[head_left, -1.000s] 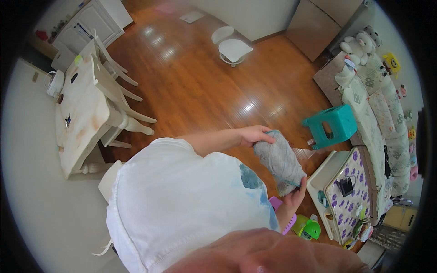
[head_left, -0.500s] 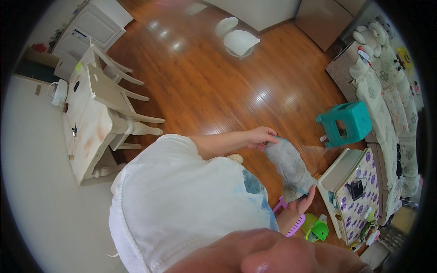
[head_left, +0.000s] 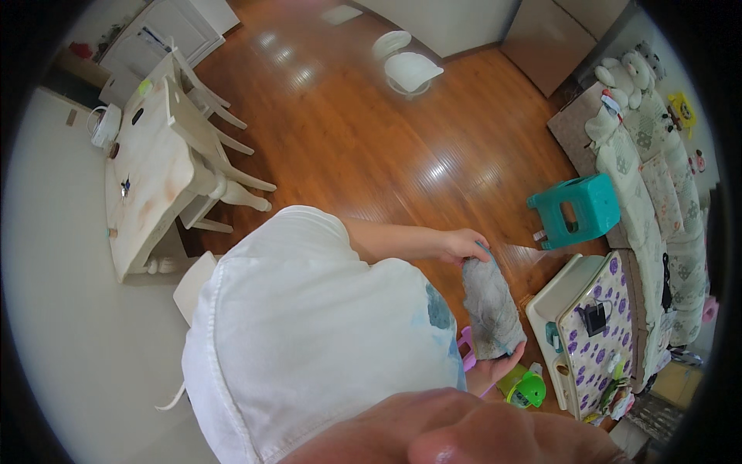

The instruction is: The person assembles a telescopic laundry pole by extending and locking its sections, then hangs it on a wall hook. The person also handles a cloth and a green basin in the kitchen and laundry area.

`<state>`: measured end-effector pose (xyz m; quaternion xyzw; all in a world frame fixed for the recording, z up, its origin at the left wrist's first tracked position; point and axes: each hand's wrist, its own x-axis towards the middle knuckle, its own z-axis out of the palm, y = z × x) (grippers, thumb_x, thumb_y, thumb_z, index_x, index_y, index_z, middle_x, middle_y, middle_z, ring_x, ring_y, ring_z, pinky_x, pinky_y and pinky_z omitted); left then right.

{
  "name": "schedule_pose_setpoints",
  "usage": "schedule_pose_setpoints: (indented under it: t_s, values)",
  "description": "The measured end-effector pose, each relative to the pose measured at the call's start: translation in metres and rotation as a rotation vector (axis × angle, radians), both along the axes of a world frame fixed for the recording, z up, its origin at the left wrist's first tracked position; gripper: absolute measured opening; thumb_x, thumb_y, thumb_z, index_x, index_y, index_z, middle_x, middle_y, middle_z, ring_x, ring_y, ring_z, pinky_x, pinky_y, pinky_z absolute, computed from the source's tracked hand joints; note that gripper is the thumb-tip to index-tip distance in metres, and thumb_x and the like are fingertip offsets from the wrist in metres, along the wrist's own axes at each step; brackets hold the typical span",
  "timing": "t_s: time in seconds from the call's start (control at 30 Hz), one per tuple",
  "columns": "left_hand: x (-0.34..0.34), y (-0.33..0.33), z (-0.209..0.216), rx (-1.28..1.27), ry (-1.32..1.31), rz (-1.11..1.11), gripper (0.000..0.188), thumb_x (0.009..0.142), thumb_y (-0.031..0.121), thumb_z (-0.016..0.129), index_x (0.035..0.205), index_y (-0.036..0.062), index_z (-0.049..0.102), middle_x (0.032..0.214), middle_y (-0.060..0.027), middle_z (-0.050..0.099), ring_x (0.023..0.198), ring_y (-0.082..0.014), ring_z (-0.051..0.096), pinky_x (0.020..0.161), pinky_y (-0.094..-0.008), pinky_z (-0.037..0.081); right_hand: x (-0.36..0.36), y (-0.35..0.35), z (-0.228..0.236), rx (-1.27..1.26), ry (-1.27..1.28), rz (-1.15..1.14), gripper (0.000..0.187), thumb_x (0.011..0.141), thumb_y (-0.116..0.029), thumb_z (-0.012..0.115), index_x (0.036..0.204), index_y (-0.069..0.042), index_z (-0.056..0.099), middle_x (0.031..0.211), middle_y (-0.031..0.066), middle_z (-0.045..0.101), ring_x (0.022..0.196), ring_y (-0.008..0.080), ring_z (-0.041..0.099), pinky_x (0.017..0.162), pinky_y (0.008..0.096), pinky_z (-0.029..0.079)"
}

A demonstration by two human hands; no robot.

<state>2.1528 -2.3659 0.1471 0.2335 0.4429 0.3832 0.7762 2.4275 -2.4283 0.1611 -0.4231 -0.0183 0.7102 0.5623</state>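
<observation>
A crumpled grey cloth, darker at its lower end, is stretched between both hands in front of my white shirt. My left hand pinches its far end, where a bluish edge shows at the fingertips. At the near end, my right hand cups the cloth from below, its fingers partly hidden behind it. Beside and beneath the right hand, a pink-purple plastic piece shows in part. A container with a bright green top stands on the floor close to that hand.
A low table with a purple-flowered cover stands at right, a teal stool beyond it. The covered sofa runs along the right side. A white dining table and chairs stand left; a white lidded bin is far ahead on the wood floor.
The cloth has swung more upright and lies flatter between my hands. Both hands have shifted slightly toward the lower part of the view, and the purple slotted piece is now mostly hidden.
</observation>
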Motion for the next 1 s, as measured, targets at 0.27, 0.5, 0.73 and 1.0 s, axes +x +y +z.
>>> schedule_pose_setpoints:
  t_s: [0.27,0.5,0.73,1.0]
  values:
    - [0.043,-0.057,0.011,0.076,0.052,0.036,0.049,0.080,0.019,0.068,0.121,0.0009,0.047,0.110,-0.0103,0.053,0.096,-0.0200,0.052,0.072,-0.0329,0.047,0.058,-0.036,-0.002,-0.005,-0.033,0.067,0.059,0.085,-0.041,0.053,0.131,-0.004,0.042,0.135,0.0137,0.044,0.123,0.0338,0.041,0.101,0.0503,0.035]
    - [0.121,-0.092,-0.009,0.060,-0.014,0.016,0.026,0.083,0.016,0.065,0.104,0.0059,0.053,0.092,-0.0042,0.057,0.080,-0.0157,0.057,0.066,-0.0305,0.047,0.123,-0.115,0.009,0.376,-0.059,-0.004,0.060,0.085,-0.038,0.054,0.131,-0.002,0.041,0.133,0.0143,0.044,0.121,0.0332,0.043,0.098,0.0475,0.038]
    - [0.258,-0.141,-0.029,0.013,-0.162,-0.335,0.010,0.087,0.011,0.059,0.095,0.0077,0.055,0.094,-0.0051,0.060,0.088,-0.0177,0.058,0.075,-0.0338,0.050,0.230,-0.263,-0.017,0.214,-0.028,-0.443,0.043,0.091,-0.029,0.052,0.123,-0.002,0.048,0.123,0.0119,0.054,0.113,0.0255,0.051,0.096,0.0398,0.041]
    - [0.454,-0.224,-0.032,0.171,-0.152,-0.700,0.007,0.086,0.013,0.062,0.087,0.0099,0.055,0.082,-0.0005,0.058,0.071,-0.0112,0.055,0.058,-0.0240,0.043,0.340,-0.441,-0.035,0.242,-0.151,-0.908,0.043,0.090,-0.027,0.053,0.123,0.000,0.048,0.123,0.0120,0.054,0.113,0.0264,0.052,0.097,0.0397,0.040]
